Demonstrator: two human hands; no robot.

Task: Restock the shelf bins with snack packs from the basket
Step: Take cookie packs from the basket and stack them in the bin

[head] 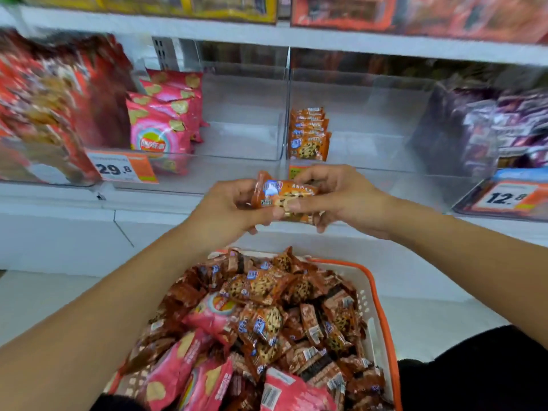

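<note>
Holding: one orange cookie pack (283, 200) gripped between both hands, in the air in front of the shelf's front edge, above the basket
Left hand (229, 207): fingers curled round the pack's left end, thumb on its lower edge
Right hand (335, 197): fingers curled over the pack's right end, thumb pressed on its front face
Basket (372, 295): white with an orange rim, at the bottom of view; heaped with small orange and brown cookie packs (267, 318) and, toward its left side, pink chip bags (192, 369)
Target bin (370, 123): clear plastic, just beyond the hands; a short row of orange cookie packs (310, 134) stands upright against its left wall, the rest of its floor bare
Left neighbour bin (243, 129): clear; pink chip bags (166, 120) stacked upright along its left side
Far left of shelf: large red snack bags (50, 108), blurred
Far right of shelf: dark purple packs (480, 126) in a clear bin
Price tags: orange tag reading 29.8 (121, 167) on the shelf's front edge at left; tag reading 12.8 (507, 197) at right
Upper shelf (267, 34): white board carrying boxed goods, blurred
</note>
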